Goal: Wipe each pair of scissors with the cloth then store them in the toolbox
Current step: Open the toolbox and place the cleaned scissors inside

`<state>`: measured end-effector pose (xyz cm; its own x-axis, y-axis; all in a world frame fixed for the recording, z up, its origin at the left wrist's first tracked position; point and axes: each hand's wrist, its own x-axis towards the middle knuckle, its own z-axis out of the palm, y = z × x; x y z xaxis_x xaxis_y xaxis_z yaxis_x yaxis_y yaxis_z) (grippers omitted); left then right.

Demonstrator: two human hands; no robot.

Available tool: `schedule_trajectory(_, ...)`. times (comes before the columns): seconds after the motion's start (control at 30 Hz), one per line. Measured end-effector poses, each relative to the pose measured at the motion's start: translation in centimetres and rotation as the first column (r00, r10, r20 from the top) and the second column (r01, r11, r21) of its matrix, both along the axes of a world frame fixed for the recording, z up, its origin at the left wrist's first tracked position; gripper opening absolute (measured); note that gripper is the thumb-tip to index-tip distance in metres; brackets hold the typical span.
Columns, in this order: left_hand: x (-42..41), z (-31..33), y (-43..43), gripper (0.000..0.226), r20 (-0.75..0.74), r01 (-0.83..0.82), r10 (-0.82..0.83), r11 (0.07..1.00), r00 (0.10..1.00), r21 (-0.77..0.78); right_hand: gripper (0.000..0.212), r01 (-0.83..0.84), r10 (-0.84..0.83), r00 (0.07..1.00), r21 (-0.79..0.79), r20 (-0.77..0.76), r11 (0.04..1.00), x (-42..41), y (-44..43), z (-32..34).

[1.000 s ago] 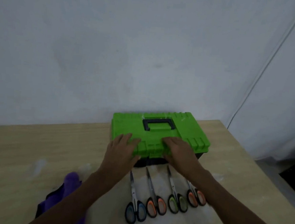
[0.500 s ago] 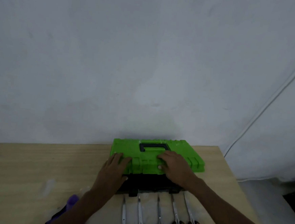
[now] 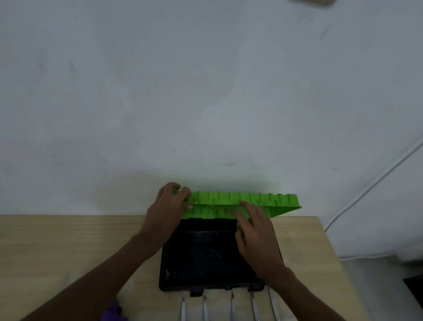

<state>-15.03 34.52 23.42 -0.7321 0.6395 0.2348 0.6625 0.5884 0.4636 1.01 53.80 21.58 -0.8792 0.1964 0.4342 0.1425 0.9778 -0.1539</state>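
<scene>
scissors (image 3: 235, 319): handles cut off btm edge | cloth (image 3: 114, 320): mostly out of frame | toolbox (image 3: 198, 255) interior: too dark

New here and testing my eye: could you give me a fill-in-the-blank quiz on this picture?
The raised lid of the toolbox is ___.
___ scissors lie on the table.
The cloth is ___.
The left hand grips the ___; the right hand touches it.
Missing words: green, five, purple, lid.
</scene>
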Motion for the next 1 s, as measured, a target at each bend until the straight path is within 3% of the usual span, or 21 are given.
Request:
schedule_trajectory(0.13,-1.8,-0.6,0.9,0.018,-0.135,-0.048,0.042,0.998,0.990,-0.037,0.038,0.044,-0.035,0.996,-0.121,0.078,0.992,0.0,-1.4,-3.1)
schedule_trajectory(0.23,-2.8,-1.5,1.3,0.031,-0.269,-0.100,0.075,0.992,0.960,-0.079,0.036,0.061,-0.008,0.972,-0.218,0.236,0.974,0.6,-2.5,-6.3)
schedule_trajectory(0.37,-3.1,-2.0,1.7,0.047,-0.344,-0.084,0.041,0.990,0.938,-0.112,0.037,0.136,0.085,0.803,-0.319,0.590,0.938,2.1,-4.2,-10.1)
schedule_trajectory(0.43,-3.0,-2.3,1.8,0.050,-0.351,-0.075,0.033,0.991,0.936,-0.107,0.040,0.147,0.095,0.743,-0.301,0.663,0.942,3.1,-5.0,-11.6)
schedule_trajectory(0.57,-2.3,-3.0,1.6,0.061,-0.346,-0.095,0.040,0.985,0.937,-0.143,0.048,0.108,0.060,0.801,-0.242,0.595,0.964,4.9,-6.1,-13.7)
schedule_trajectory(0.67,-1.6,-3.3,1.7,0.069,-0.319,-0.100,0.043,0.981,0.947,-0.164,0.034,0.113,0.004,0.861,-0.200,0.509,0.973,5.6,-6.2,-14.4)
schedule_trajectory(0.87,-0.8,-2.6,2.1,0.073,-0.200,-0.100,0.066,0.981,0.977,-0.165,0.029,0.106,-0.011,0.883,-0.175,0.469,0.979,6.2,-6.5,-14.1)
schedule_trajectory(1.0,0.2,-2.9,1.6,0.078,-0.226,-0.088,0.043,0.978,0.973,-0.192,0.028,0.089,0.004,0.908,-0.202,0.420,0.975,6.2,-6.5,-14.1)
